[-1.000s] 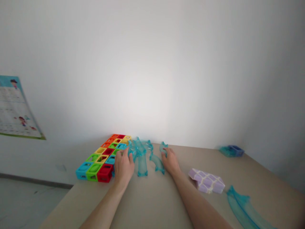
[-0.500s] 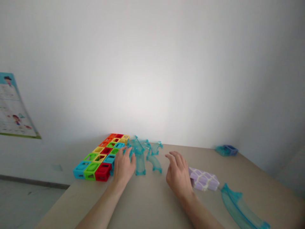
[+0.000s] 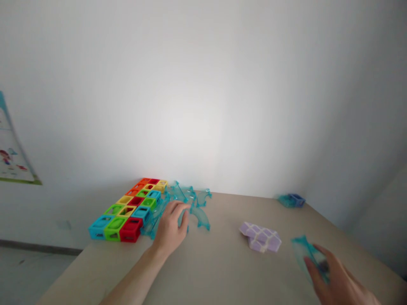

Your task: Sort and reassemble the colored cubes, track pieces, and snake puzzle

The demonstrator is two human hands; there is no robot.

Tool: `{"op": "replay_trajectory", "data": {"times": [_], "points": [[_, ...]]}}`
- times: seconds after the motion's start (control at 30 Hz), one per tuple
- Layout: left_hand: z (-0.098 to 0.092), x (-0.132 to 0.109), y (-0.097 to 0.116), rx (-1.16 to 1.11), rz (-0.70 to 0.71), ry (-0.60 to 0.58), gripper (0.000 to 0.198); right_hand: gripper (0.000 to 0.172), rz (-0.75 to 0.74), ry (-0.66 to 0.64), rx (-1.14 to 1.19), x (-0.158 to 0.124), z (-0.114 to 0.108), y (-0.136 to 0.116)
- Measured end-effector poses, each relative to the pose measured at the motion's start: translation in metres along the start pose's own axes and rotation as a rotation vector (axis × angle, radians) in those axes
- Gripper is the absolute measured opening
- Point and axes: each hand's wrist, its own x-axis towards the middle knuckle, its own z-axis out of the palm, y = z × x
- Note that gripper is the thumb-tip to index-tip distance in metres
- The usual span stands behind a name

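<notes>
Grips teal track [image 3: 300, 245] crosswise in right hand [image 3: 338, 279], likely for steadiness; half-curls left hand [image 3: 171, 228] near curved piece [image 3: 201, 217], unclear if gripping.

Wall [image 3: 203, 106]: softly lit, brightest above the left fingers [image 3: 179, 208], dimmed far to their right. Teal piece [image 3: 300, 250] between right fingers [image 3: 313, 273]: blurred.
</notes>
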Motion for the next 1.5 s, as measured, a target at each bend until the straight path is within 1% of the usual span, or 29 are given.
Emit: {"op": "replay_trajectory", "data": {"times": [0.07, 0.1, 0.13, 0.2, 0.23, 0.27, 0.33, 0.37, 0.4, 0.47, 0.57, 0.63, 0.7, 0.77, 0.83, 0.9, 0.97, 1.1, 1.2, 1.3, 1.4, 1.47, 1.5], "points": [[0.000, -0.003, 0.007, -0.099, 0.005, -0.106, 0.019, 0.051, -0.114, 0.110, 0.144, 0.002, -0.008, -0.055], [0.001, -0.005, 0.011, -0.154, 0.008, -0.180, 0.020, 0.047, -0.193, 0.153, 0.257, 0.001, -0.008, -0.087], [0.001, -0.007, 0.015, -0.208, 0.012, -0.257, 0.022, 0.040, -0.287, 0.138, 0.370, -0.001, -0.003, -0.118], [0.003, -0.011, 0.021, -0.314, 0.013, -0.382, 0.028, 0.032, -0.437, 0.071, 0.599, -0.009, 0.017, -0.173], [0.004, -0.012, 0.022, -0.361, -0.004, -0.398, 0.032, 0.031, -0.496, 0.007, 0.697, -0.014, 0.031, -0.194], [0.006, -0.014, 0.021, -0.394, -0.038, -0.381, 0.034, 0.031, -0.508, -0.022, 0.777, -0.019, 0.046, -0.211], [0.009, -0.014, 0.016, -0.411, -0.139, -0.281, 0.036, 0.038, -0.520, -0.006, 0.879, -0.025, 0.075, -0.231], [0.011, -0.014, 0.012, -0.397, -0.190, -0.225, 0.034, 0.043, -0.595, -0.032, 0.882, -0.027, 0.086, -0.237], [0.012, -0.013, 0.008, -0.375, -0.232, -0.174, 0.031, 0.045, -0.625, -0.023, 0.867, -0.028, 0.095, -0.239], [0.015, -0.011, 0.003, -0.326, -0.277, -0.095, 0.025, 0.051, -0.686, -0.001, 0.825, -0.025, 0.105, -0.242], [0.016, -0.008, 0.006, -0.267, -0.327, 0.032, 0.022, 0.051, -0.683, 0.058, 0.788, -0.012, 0.111, -0.243], [0.014, -0.007, 0.010, -0.245, -0.378, 0.082, 0.025, 0.046, -0.601, 0.117, 0.770, 0.001, 0.117, -0.245], [0.011, -0.005, 0.012, -0.224, -0.437, 0.120, 0.028, 0.038, -0.469, 0.150, 0.771, 0.015, 0.128, -0.246], [0.008, -0.004, 0.010, -0.202, -0.487, 0.188, 0.030, 0.032, -0.355, 0.113, 0.813, 0.028, 0.140, -0.248], [0.007, -0.003, 0.007, -0.203, -0.527, 0.245, 0.030, 0.029, -0.295, 0.081, 0.845, 0.037, 0.152, -0.249], [0.007, -0.002, 0.005, -0.216, -0.551, 0.253, 0.030, 0.030, -0.269, 0.060, 0.863, 0.043, 0.159, -0.250], [0.008, -0.002, 0.004, -0.210, -0.566, 0.227, 0.030, 0.032, -0.269, 0.034, 0.878, 0.045, 0.164, -0.252], [0.012, -0.003, 0.001, -0.194, -0.580, 0.177, 0.027, 0.038, -0.342, -0.037, 0.892, 0.044, 0.166, -0.254], [0.014, -0.004, -0.002, -0.254, -0.607, 0.152, 0.027, 0.037, -0.413, -0.075, 0.893, 0.043, 0.163, -0.253], [0.016, -0.006, -0.006, -0.352, -0.663, 0.150, 0.036, 0.033, -0.466, -0.073, 0.884, 0.042, 0.155, -0.250], [0.018, -0.008, -0.008, -0.479, -0.754, 0.143, 0.048, 0.029, -0.534, -0.068, 0.869, 0.038, 0.141, -0.247], [0.019, -0.010, -0.008, -0.552, -0.787, 0.141, 0.058, 0.031, -0.623, -0.084, 0.864, 0.034, 0.129, -0.248], [0.020, -0.010, -0.008, -0.571, -0.786, 0.143, 0.062, 0.035, -0.682, -0.097, 0.859, 0.031, 0.123, -0.249]]}}
